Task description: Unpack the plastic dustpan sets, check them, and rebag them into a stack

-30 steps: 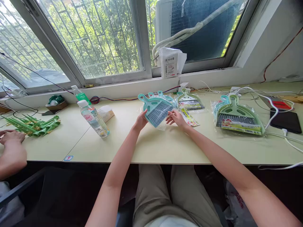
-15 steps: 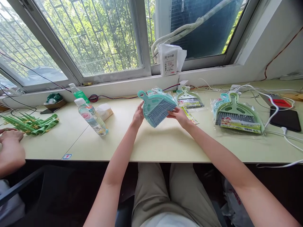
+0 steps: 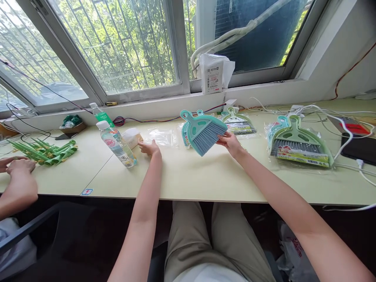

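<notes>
My right hand point(image 3: 230, 144) grips the bristle-side edge of a teal dustpan and brush set point(image 3: 197, 124), tilted above the table with its handle up to the left. Behind it, partly hidden, lie more teal dustpan sets point(image 3: 185, 135) in plastic. My left hand point(image 3: 151, 149) is low over the table, fingers curled in towards the left. A clear plastic bag point(image 3: 163, 137) spreads out at its thumb side and seems pinched in it, though the fingertips are hard to make out. Just beyond those fingers sits a small tissue box point(image 3: 133, 139).
Bagged green dustpan sets stand at right point(image 3: 296, 143) and at the back point(image 3: 236, 121). Two bottles lean at left, the nearer one clear point(image 3: 117, 145). White cables point(image 3: 348, 137) and a black phone point(image 3: 360, 148) lie far right. A co-worker's hands point(image 3: 19, 166) touch green strips point(image 3: 47, 152).
My left hand has let go of the teal dustpan and moved left towards the tissue box. The clear plastic bag now shows beside it. My right hand keeps its hold on the dustpan.
</notes>
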Demonstrator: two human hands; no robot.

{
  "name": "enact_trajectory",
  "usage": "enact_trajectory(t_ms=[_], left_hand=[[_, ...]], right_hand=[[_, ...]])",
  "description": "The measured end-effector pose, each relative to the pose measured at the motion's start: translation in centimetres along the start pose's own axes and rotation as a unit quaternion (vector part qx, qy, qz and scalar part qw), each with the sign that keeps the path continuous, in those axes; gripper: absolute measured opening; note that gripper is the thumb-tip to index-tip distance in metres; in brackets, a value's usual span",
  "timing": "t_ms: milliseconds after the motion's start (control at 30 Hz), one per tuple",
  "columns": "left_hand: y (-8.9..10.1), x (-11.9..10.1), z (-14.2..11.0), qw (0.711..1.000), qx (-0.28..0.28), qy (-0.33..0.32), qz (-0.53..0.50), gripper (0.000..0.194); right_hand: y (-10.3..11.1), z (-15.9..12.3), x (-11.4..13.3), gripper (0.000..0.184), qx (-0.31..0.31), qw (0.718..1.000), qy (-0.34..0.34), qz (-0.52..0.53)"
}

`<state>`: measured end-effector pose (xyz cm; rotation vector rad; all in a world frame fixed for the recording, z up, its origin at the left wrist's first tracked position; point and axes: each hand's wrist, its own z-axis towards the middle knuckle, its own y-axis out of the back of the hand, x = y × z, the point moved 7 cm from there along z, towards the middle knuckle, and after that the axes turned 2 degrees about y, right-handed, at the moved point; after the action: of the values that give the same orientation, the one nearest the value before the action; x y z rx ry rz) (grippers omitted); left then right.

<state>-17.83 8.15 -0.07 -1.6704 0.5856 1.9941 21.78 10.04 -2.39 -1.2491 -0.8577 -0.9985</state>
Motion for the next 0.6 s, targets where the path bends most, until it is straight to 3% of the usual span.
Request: enact_trajectory(t_ms=[67, 100, 133, 200, 300, 367, 433, 500, 600], left_hand=[[0.5, -1.9, -1.8, 0.992, -0.069, -0.060, 0.083, 0.068], [0.2, -3.1, -2.9, 0.985, -0.074, -0.110, 0.112, 0.063], [-0.6, -4.4, -4.0, 0.979, -0.042, -0.163, 0.118, 0.054], [-3.0, -6.0, -6.3, 0.969, 0.082, -0.225, 0.067, 0.040], [-7.0, -5.9, -9.8, 0.938, 0.298, -0.161, -0.071, 0.046], [-8.8, -5.4, -11.7, 0.909, 0.379, -0.115, -0.133, 0.044], [-9.4, -4.9, -12.2, 0.905, 0.383, -0.089, -0.163, 0.037], [-9.2, -4.4, -11.9, 0.916, 0.354, -0.071, -0.173, 0.031], [-8.8, -4.1, -11.1, 0.925, 0.337, -0.062, -0.162, 0.026]], right_hand=[[-0.6, -0.3, -0.2, 0.032, 0.009, 1.000, -0.006, -0.010], [-1.0, -0.5, -0.2, 0.032, 0.015, 1.000, -0.006, -0.014], [-1.3, -0.7, -0.3, 0.033, 0.019, 1.000, -0.005, -0.017], [-1.8, -0.9, -0.3, 0.036, 0.024, 1.000, 0.000, -0.017], [-2.3, -1.1, -0.5, 0.041, 0.037, 0.999, -0.001, -0.016], [-2.4, -1.0, -0.3, 0.042, 0.044, 0.999, -0.003, -0.028], [-2.2, -0.9, 0.5, 0.041, 0.037, 0.998, 0.020, -0.051], [-1.7, -1.1, 2.3, 0.041, -0.001, 0.992, 0.084, -0.095], [-1.2, -2.8, 5.7, 0.038, -0.113, 0.941, 0.224, -0.228]])
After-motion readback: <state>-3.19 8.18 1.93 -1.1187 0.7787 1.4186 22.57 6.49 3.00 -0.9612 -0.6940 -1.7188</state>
